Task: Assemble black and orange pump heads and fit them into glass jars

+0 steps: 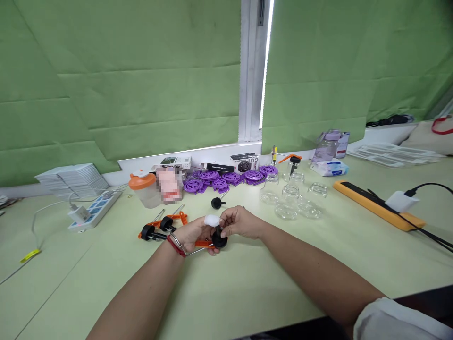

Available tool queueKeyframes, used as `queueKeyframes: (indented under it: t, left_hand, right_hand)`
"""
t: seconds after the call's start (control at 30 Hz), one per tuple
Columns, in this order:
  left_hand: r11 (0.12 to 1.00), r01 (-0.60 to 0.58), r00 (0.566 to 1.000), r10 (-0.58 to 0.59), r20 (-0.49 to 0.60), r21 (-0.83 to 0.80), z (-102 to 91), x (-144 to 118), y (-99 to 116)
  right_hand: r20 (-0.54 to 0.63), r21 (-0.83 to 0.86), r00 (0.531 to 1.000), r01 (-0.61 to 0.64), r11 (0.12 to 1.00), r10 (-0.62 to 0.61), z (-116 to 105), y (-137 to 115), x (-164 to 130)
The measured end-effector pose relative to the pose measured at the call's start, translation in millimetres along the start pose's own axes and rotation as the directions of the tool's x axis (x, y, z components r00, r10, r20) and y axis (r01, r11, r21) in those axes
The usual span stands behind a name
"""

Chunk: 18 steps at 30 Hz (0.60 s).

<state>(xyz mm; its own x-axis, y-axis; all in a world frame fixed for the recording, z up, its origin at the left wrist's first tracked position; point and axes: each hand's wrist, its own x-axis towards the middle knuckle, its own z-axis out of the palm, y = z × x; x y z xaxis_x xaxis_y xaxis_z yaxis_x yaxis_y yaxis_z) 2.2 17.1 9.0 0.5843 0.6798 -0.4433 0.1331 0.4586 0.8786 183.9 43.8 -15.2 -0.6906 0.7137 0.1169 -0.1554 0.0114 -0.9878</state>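
My left hand (198, 233) is closed around a crank mechanism with a round black lid (220, 241), an orange arm (203, 244) and a thin metal rod. Thumb and fingers of my right hand (239, 222) pinch the black stem that rises from this lid. A small white piece (212, 220) shows at the top of the left hand; what it is I cannot make out. To the left, two similar orange-and-black crank mechanisms (161, 227) lie on the table. Just beyond my hands rests a small black round part (216, 203) with a short spout-like arm.
Several clear glass jars (286, 210) stand to the right, one group behind another. Purple plastic wheels (226, 179) are piled at the back beside an orange-lidded shaker (142, 189). Power strips (95, 210) with cables lie left, and an orange one (375, 205) right.
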Motion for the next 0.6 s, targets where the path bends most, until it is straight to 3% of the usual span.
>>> queueKeyframes:
  t: [0.23,0.6]
  left_hand:
    - [1.0,-0.004,1.0,0.004,-0.027,0.017,1.8,-1.1,1.1]
    - [1.0,-0.014,1.0,0.014,-0.011,0.016,3.1,-1.1,1.3]
  right_hand:
    - [0.065,0.002,0.998,0.022,1.0,-0.022,-2.7,0.8,-0.4]
    - [0.016,-0.03,1.0,0.002,1.0,-0.001,0.3,1.4,-0.5]
